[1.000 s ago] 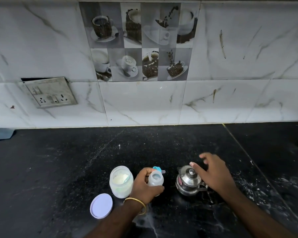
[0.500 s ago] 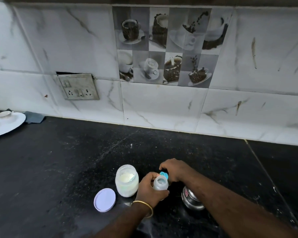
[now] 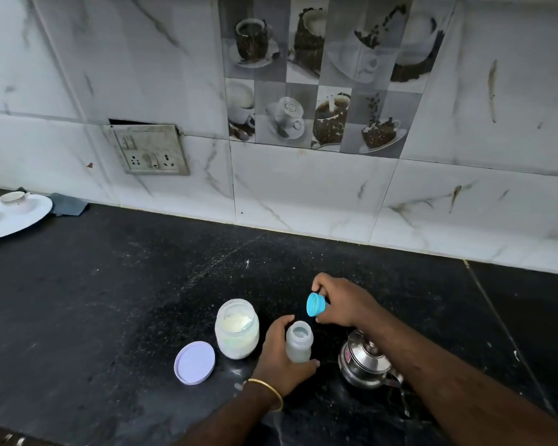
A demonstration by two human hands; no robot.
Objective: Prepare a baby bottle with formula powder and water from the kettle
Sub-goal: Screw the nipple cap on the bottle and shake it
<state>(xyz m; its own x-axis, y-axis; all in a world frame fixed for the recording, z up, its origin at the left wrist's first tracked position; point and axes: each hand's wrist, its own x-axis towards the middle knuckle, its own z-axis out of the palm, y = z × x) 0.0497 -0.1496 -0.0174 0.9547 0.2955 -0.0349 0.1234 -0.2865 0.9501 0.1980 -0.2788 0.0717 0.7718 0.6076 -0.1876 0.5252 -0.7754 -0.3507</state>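
Note:
A small translucent baby bottle [image 3: 299, 345] stands on the black counter [image 3: 110, 300], its mouth uncovered. My left hand [image 3: 279, 358] is wrapped around the bottle's left side. My right hand [image 3: 342, 300] holds the blue bottle cap [image 3: 315, 304] in its fingertips, just above and behind the bottle. An open jar of white formula powder [image 3: 236, 328] sits left of the bottle, and its lilac lid [image 3: 194, 362] lies flat in front of it. The small steel kettle [image 3: 364, 362] stands to the right, partly hidden under my right forearm.
The tiled wall [image 3: 303, 194] runs along the counter's back, with a switch and socket plate [image 3: 150, 149] on it. A white plate [image 3: 16, 217] with a small cup [image 3: 13, 197] lies at the far left, next to a grey cloth [image 3: 68, 204].
My right hand went from the kettle to the bottle's top and has lifted the blue cap off. The bottle's mouth is now uncovered. The view has shifted left.

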